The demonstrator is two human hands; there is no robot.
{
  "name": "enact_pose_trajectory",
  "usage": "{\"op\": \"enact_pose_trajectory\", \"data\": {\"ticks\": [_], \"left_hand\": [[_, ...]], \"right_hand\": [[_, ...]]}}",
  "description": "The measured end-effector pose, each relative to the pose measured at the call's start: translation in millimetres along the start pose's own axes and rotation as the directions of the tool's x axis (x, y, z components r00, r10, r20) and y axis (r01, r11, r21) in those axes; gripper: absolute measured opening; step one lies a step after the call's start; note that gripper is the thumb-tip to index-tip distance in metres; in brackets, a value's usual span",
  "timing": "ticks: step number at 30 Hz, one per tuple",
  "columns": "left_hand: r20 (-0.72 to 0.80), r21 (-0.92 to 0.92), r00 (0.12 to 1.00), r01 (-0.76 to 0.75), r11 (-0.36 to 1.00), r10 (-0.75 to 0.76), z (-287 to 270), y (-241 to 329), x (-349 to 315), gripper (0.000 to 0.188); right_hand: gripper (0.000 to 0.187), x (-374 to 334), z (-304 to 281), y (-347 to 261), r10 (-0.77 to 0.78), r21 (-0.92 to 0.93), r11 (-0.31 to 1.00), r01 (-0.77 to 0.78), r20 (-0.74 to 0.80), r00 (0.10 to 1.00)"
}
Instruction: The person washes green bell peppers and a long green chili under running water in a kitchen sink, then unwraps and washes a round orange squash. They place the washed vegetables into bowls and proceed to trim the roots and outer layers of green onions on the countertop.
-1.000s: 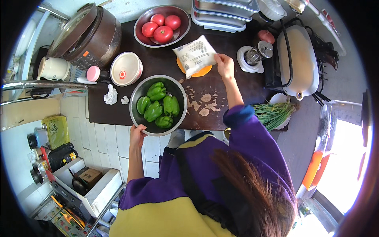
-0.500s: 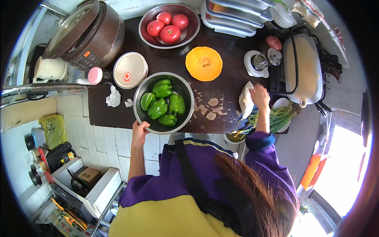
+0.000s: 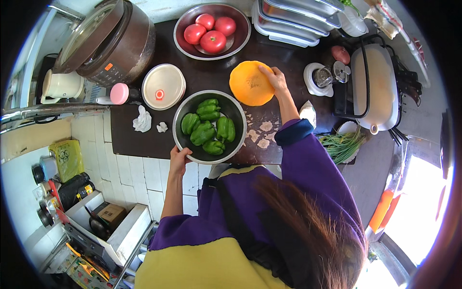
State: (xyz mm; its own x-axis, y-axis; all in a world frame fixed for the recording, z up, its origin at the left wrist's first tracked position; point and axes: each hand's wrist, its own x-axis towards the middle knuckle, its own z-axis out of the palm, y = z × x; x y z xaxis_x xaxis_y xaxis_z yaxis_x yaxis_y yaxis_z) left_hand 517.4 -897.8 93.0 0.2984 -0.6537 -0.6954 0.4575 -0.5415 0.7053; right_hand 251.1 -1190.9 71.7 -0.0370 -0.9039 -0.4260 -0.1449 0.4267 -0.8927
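Observation:
My left hand grips the near left rim of a steel bowl at the table's front edge. Inside it lie several green bell peppers. My right hand holds the right rim of an orange plate with a wavy edge, its fingers reaching over the rim. The plate, which has a darker patch in its middle, sits just behind and to the right of the bowl. A white packet lies right of my right forearm, partly hidden by the sleeve.
Behind stand a bowl of tomatoes, stacked lidded containers and a brown cooker. A cream lidded dish and crumpled tissue lie left. Rightward are a glass jar, spring onions and a rack.
My right hand has left the white packet, moved left and away from me, and taken the orange plate's rim. The plate has shifted slightly nearer. My left hand stays on the bowl.

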Motion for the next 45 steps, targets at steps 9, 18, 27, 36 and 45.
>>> {"op": "enact_pose_trajectory", "data": {"ticks": [9, 18, 27, 36, 45], "left_hand": [[-0.071, -0.045, 0.997, 0.013, 0.999, -0.017, -32.9, -4.1, -5.7, 0.029], [0.101, 0.017, 0.995, -0.001, 1.000, 0.000, 36.5, 15.5, 20.8, 0.018], [0.308, 0.112, 0.951, -0.028, 0.993, -0.008, 183.5, 39.7, 82.4, 0.034], [0.454, 0.804, 0.890, -0.431, 0.410, 0.044, 255.1, 115.7, 76.5, 0.059], [0.737, 0.521, 0.125, -0.731, -0.441, 0.664, 437.0, 342.1, 91.9, 0.054]], "right_hand": [[0.072, -53.7, 8.3, -15.4, 0.121, -0.042, 0.992, -0.115, 0.218, 0.968], [0.043, -152.9, -123.2, -13.2, -0.051, 0.634, 0.763, 0.123, -0.131, 0.990], [0.042, -260.0, -179.1, -1.0, -0.096, 0.670, 0.703, 0.240, -0.244, 0.965], [0.034, -284.8, -126.0, 52.5, 0.231, 0.542, 0.838, -0.063, -0.247, 0.941], [0.041, -313.0, -130.0, 49.7, 0.246, 0.440, 0.896, -0.061, -0.378, 0.893]]}}
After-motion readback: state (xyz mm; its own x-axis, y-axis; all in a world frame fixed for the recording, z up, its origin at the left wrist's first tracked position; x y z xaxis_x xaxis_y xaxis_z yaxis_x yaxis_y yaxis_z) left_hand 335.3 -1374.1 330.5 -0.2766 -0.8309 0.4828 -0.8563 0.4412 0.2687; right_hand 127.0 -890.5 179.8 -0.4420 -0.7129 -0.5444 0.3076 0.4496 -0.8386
